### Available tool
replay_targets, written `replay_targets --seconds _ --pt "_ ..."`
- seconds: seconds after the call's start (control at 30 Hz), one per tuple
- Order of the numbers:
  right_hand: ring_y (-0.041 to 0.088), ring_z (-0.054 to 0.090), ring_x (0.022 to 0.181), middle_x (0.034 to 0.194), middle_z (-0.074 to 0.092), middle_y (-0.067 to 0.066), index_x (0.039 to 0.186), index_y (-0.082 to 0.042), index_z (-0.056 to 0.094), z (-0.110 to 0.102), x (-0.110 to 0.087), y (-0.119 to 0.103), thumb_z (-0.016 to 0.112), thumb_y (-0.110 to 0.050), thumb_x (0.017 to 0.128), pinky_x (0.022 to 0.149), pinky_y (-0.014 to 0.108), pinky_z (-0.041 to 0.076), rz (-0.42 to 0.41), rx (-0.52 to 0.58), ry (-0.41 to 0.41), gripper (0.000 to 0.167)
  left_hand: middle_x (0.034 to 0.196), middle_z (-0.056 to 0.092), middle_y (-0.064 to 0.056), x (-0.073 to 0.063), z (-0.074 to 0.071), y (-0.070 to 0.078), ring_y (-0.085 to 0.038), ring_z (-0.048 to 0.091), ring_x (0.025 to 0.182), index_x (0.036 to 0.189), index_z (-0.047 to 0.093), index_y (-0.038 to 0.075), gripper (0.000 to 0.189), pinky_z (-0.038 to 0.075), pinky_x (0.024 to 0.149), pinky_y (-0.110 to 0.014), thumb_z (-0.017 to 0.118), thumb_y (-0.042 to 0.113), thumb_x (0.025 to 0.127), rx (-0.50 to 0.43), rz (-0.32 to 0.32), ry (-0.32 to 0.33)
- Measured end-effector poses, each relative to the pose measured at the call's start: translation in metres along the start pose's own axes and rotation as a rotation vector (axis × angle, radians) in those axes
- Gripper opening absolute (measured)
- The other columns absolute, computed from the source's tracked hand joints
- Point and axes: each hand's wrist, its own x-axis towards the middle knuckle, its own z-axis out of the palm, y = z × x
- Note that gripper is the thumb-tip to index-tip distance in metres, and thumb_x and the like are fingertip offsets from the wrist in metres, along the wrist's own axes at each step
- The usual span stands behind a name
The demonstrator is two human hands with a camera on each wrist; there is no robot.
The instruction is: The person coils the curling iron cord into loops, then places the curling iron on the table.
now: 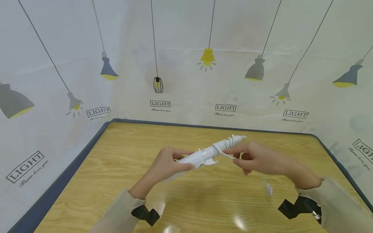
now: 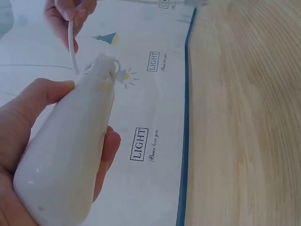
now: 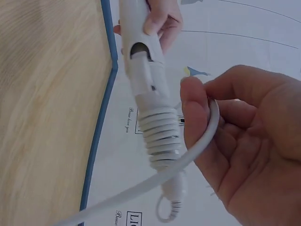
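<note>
My left hand (image 1: 167, 163) grips the thick, rounded body of a white curling iron (image 1: 196, 158), thumb along one side and fingers round the other. It is held tilted above the table, its narrow end up to the right. Several turns of white power cord (image 3: 160, 134) are wound round that narrow part. Beside the coils my right hand (image 1: 256, 157) pinches the loose length of cord between thumb and fingers, as the right wrist view shows. Below this hand the white plug (image 1: 268, 189) dangles from the cord. A small lever (image 1: 210, 161) sticks out from the body's underside.
The wooden table (image 1: 116, 194) has a dark blue edge strip (image 1: 175, 124). Pale wall sheets (image 1: 186, 81) printed with hanging lamps rise behind it and at both sides. A dark strapped mount (image 1: 303, 207) sits on each wrist, against a beige sleeve.
</note>
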Motion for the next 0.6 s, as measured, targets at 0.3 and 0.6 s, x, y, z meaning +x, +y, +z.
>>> replay_targets --seconds 0.3,0.6 --pt "0.019 0.061 0.072 0.083 0.054 0.014 0.139 0.003 0.035 0.024 -0.006 0.025 0.045 0.008 0.092 0.066 0.035 0.053 -0.293 0.246 0.15 0.048 0.096 0.068 -0.01 0.001 -0.011 0.011 -0.022 0.065 0.08 0.115 0.066 0.013 0.039 0.052 0.064 -0.036 0.074 0.019 0.077 -0.227 -0.005 -0.013" --pt "0.012 0.062 0.084 0.092 0.066 0.005 0.119 -0.006 0.061 0.041 -0.005 0.045 0.046 0.012 0.09 0.074 0.03 0.051 -0.382 0.522 0.241 0.038 0.098 0.068 -0.012 -0.007 -0.017 0.022 -0.026 0.064 0.081 0.117 0.065 0.01 0.039 0.051 0.065 -0.038 0.073 0.013 0.078 -0.316 0.02 -0.086"
